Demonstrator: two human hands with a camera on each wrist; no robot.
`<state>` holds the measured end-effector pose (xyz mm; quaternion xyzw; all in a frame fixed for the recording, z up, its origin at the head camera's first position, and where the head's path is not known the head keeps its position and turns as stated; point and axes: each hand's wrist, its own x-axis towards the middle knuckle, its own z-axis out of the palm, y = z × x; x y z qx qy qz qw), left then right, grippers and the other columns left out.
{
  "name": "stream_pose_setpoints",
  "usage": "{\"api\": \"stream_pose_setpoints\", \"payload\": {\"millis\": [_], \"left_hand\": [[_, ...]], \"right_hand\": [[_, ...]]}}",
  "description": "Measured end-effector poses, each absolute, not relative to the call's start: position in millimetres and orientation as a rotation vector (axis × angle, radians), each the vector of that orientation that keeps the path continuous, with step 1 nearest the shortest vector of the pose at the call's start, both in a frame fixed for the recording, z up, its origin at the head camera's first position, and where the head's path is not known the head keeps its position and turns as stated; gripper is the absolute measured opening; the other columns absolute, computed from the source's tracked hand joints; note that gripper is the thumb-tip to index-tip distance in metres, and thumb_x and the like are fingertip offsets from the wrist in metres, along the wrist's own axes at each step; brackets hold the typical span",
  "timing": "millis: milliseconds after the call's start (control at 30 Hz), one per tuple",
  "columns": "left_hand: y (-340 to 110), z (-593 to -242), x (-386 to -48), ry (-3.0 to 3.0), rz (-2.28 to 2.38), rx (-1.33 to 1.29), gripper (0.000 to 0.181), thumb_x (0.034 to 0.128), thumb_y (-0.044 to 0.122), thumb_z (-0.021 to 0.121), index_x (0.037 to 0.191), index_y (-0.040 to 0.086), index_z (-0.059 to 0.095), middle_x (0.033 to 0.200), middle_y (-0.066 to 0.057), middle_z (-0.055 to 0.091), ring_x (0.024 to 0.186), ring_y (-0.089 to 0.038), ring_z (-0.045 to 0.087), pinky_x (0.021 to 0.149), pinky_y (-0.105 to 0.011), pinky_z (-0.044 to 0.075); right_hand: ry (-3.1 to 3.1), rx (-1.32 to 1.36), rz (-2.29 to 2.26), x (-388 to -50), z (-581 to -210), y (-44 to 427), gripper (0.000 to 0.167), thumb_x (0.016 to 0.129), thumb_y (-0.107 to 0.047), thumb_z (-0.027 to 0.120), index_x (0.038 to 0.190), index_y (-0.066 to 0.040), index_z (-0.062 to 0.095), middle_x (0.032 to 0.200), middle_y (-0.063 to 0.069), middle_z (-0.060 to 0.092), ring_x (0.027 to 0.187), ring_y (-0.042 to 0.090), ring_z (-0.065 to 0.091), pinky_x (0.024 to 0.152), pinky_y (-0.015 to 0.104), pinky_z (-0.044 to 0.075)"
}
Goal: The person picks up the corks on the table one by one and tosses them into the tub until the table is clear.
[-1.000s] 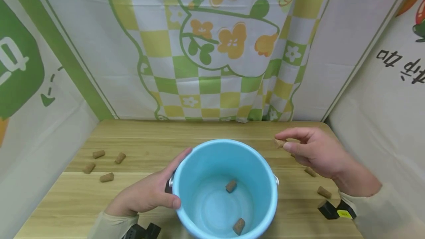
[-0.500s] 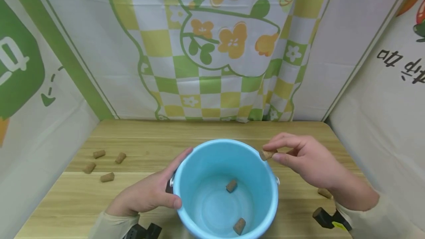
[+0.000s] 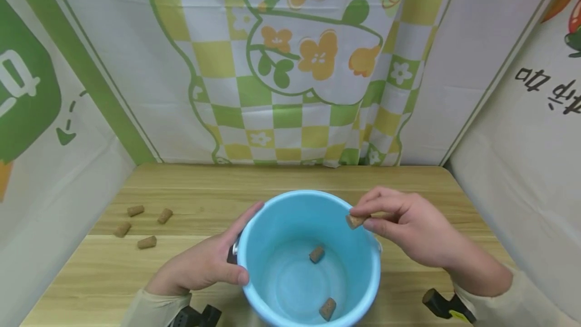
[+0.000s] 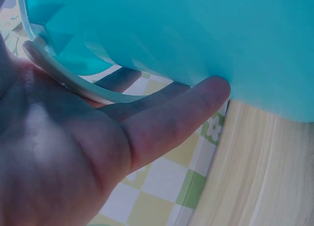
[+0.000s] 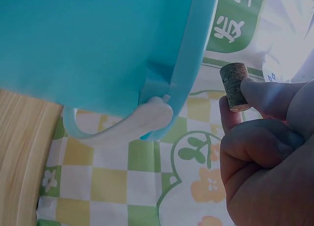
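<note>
Cork (image 3: 355, 221) has just moved from right of the bucket (image 3: 290, 226) to over its right rim; carry looks mostly done, release not yet. Right hand (image 3: 415, 226) pinches it between thumb and fingers, wrist outside bucket. Left hand (image 3: 206, 262) unmoved, straight fingers braced along bucket's left side. Two corks (image 3: 316, 254) inside bucket, four others (image 3: 147, 242) left of it on surface (image 3: 204, 185).
</note>
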<state>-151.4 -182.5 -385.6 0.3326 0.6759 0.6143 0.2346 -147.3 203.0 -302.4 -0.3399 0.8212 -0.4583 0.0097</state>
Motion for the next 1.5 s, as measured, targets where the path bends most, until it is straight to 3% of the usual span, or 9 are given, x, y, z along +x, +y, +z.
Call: {"api": "stream_pose_setpoints", "payload": {"millis": [467, 1167, 1267, 1367, 1500], "left_hand": [[-181.6, -383.7, -150.2, 1.888, 1.665, 0.884, 0.113, 0.0844, 0.032, 0.082, 0.160, 0.037, -0.001, 0.154, -0.019, 0.028, 0.127, -0.042, 0.045, 0.097, -0.041, 0.047], [-182.0, -384.6, -150.4, 1.871, 1.668, 0.886, 0.112, 0.0850, 0.033, 0.081, 0.160, 0.036, -0.002, 0.154, -0.020, 0.028, 0.127, -0.042, 0.045, 0.098, -0.040, 0.046], [-182.4, -385.7, -151.1, 1.865, 1.675, 0.896, 0.111, 0.0853, 0.033, 0.081, 0.160, 0.036, -0.002, 0.154, -0.019, 0.027, 0.127, -0.042, 0.044, 0.098, -0.040, 0.045], [-182.7, -386.6, -151.7, 1.858, 1.682, 0.911, 0.111, 0.0858, 0.033, 0.080, 0.160, 0.036, -0.001, 0.155, -0.019, 0.027, 0.128, -0.043, 0.043, 0.099, -0.040, 0.045], [-183.1, -386.9, -151.9, 1.852, 1.685, 0.917, 0.110, 0.0860, 0.034, 0.080, 0.160, 0.036, -0.001, 0.155, -0.020, 0.026, 0.128, -0.043, 0.043, 0.099, -0.039, 0.045]], "right_hand": [[2.513, -1.256, -1.448, -139.1, -304.7, 194.4, 0.033, 0.095, 0.005, 0.064, 0.119, -0.015, 0.073, 0.115, -0.001, 0.063, 0.098, 0.019, 0.064, 0.071, 0.032, 0.055], [2.498, -1.226, -1.459, -138.8, -307.8, 194.3, 0.030, 0.095, 0.003, 0.065, 0.117, -0.016, 0.073, 0.115, -0.001, 0.063, 0.098, 0.019, 0.065, 0.072, 0.032, 0.056], [2.512, -1.228, -1.436, -138.7, -307.9, 194.3, 0.030, 0.094, 0.000, 0.067, 0.119, -0.017, 0.073, 0.117, -0.001, 0.063, 0.076, 0.012, 0.062, 0.063, 0.029, 0.053], [2.556, -1.196, -1.391, -138.5, -307.7, 194.5, 0.031, 0.092, -0.007, 0.072, 0.121, -0.020, 0.072, 0.118, -0.003, 0.063, 0.057, 0.007, 0.049, 0.054, 0.027, 0.047], [2.622, -1.136, -1.341, -138.2, -307.7, 194.9, 0.032, 0.089, -0.014, 0.077, 0.120, -0.023, 0.072, 0.119, -0.007, 0.063, 0.052, 0.007, 0.040, 0.049, 0.027, 0.043]]}}
